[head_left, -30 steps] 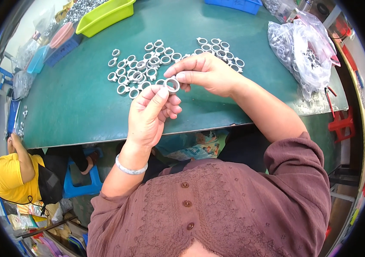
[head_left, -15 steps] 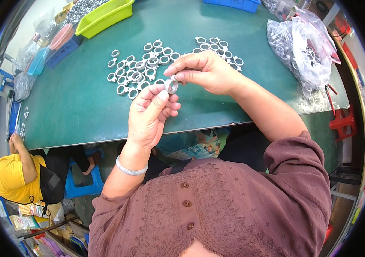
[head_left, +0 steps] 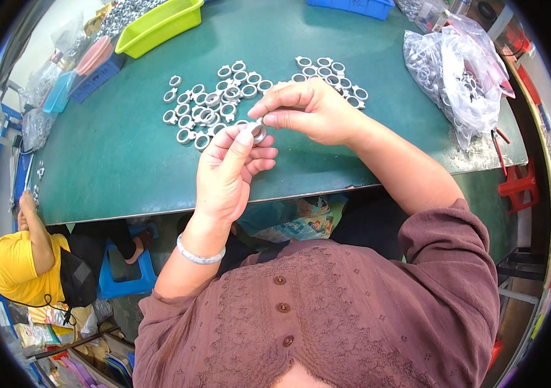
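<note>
Between thumb and fingers, my left hand (head_left: 229, 169) grips a grey metal ring (head_left: 259, 132) with a small lug, held above the green table. My right hand (head_left: 306, 113) is closed in a pinch at the ring's upper edge, thumb against fingers; whether it pinches the lug or a small part there is too small to tell. Behind my left hand lies a loose pile of similar metal rings (head_left: 213, 98). A second group of rings (head_left: 325, 70) lies beyond my right hand, partly hidden by it.
A clear plastic bag of rings (head_left: 460, 77) lies on the green table (head_left: 127, 168) at the right. Along the far edge are a yellow-green basket (head_left: 159, 29) and a blue bin (head_left: 350, 6). A person in yellow (head_left: 20, 265) sits at the left beside a blue stool (head_left: 127, 275).
The ring in my left hand has tilted, so its opening shows less. Both hands stay almost in place. The person at the left has moved their hands.
</note>
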The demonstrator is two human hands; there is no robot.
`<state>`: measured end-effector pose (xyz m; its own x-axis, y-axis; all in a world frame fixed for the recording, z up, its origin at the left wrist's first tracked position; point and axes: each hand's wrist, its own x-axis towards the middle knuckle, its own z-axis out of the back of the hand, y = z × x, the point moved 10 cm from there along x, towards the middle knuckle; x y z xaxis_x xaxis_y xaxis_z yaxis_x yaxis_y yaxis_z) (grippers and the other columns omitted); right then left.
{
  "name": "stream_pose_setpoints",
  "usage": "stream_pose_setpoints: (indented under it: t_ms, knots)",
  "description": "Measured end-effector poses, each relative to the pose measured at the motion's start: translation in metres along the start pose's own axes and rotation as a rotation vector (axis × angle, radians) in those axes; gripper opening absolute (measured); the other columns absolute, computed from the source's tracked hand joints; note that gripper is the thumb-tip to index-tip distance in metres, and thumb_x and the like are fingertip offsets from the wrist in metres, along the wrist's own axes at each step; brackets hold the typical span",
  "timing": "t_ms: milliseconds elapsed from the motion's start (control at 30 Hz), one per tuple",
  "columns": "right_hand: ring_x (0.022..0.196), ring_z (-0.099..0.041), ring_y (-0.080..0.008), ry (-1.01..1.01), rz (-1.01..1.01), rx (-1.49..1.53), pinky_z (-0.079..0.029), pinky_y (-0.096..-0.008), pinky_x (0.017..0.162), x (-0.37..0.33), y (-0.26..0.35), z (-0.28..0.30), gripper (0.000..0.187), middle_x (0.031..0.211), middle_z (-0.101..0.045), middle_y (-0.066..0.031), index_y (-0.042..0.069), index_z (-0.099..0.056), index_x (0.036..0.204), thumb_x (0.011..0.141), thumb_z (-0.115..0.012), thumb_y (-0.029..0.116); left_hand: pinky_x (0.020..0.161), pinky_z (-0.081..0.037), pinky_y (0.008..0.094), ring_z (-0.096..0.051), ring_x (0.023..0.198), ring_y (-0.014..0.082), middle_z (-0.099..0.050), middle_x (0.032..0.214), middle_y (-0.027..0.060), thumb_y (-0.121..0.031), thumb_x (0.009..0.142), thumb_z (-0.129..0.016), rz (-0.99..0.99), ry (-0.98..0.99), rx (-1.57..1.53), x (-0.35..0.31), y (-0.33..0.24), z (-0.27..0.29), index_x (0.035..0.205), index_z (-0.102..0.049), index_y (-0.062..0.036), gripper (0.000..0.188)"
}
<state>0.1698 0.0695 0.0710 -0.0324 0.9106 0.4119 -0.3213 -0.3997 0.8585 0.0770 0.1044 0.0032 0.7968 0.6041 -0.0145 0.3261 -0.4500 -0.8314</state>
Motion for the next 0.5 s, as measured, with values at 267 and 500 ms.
stream_pose_setpoints:
  t_ms: [267, 500]
  knots:
    - [0.086, -0.055, -0.0124, 0.05, -0.033, 0.001, -0.044, -0.0261, 0.079, 0.001, -0.002, -0.004, 0.018, 0.089, -0.061, -0.0055, 0.002, -0.063, 0.095, 0.078, -0.058, 0.001, 0.071, -0.048, 0.0235, -0.058, 0.078, 0.0128, -0.057, 0.092, 0.0092, 0.002, 0.074, -0.063, -0.539, -0.121, 0.555, -0.014, -0.042, -0.004, 0.112, -0.042, 0.0, 0.044]
    - [0.087, -0.055, -0.0129, 0.043, -0.096, 0.079, -0.044, -0.0264, 0.079, -0.001, -0.009, -0.004, 0.02, 0.092, -0.06, -0.0058, 0.002, -0.062, 0.097, 0.077, -0.058, 0.0, 0.073, -0.047, 0.0246, -0.056, 0.083, 0.0132, -0.055, 0.094, 0.0083, 0.008, 0.072, -0.063, -0.756, -0.041, 0.788, -0.026, -0.055, -0.023, 0.119, -0.038, -0.0012, 0.054]
